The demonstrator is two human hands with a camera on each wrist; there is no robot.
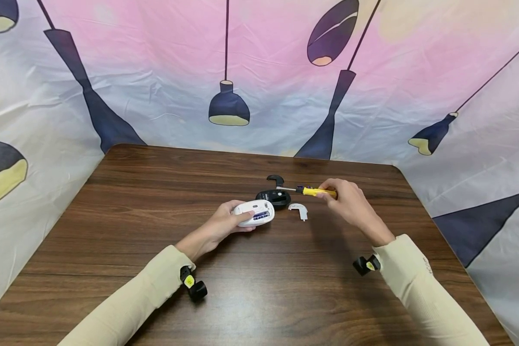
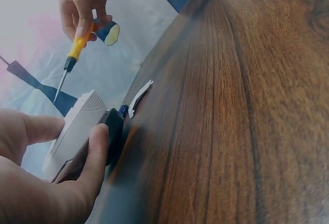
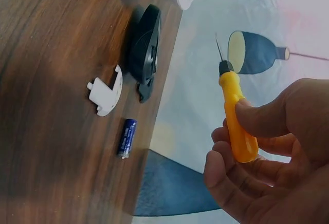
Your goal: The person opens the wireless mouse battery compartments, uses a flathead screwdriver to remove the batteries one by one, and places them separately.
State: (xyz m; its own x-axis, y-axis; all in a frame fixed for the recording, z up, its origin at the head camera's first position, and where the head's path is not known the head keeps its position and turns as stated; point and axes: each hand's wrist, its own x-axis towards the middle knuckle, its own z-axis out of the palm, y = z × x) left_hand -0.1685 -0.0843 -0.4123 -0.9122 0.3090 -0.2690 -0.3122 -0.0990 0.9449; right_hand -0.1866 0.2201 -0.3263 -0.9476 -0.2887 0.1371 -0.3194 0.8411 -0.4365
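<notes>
My left hand (image 1: 218, 225) grips a white computer mouse (image 1: 243, 208), tilted with its underside up. A blue battery (image 1: 261, 216) shows in the mouse's uncovered compartment, and my thumb lies across the underside. To the right, my right hand (image 1: 348, 203) holds a screwdriver (image 1: 313, 191) by its yellow handle, between thumb and fingers. In the head view its metal shaft points left, over the black mouse (image 1: 265, 196). From the right wrist, the screwdriver tip appears in the air, apart from both mice. The black mouse lies underside up on the table, just behind the white one.
A white battery cover (image 1: 300, 209) lies on the wooden table (image 1: 177, 178), right of the mice. Behind the black mouse is a black cover (image 1: 276, 179). One loose blue battery (image 3: 127, 138) lies near the white cover. A printed cloth (image 1: 164, 96) hangs beyond the table's edge.
</notes>
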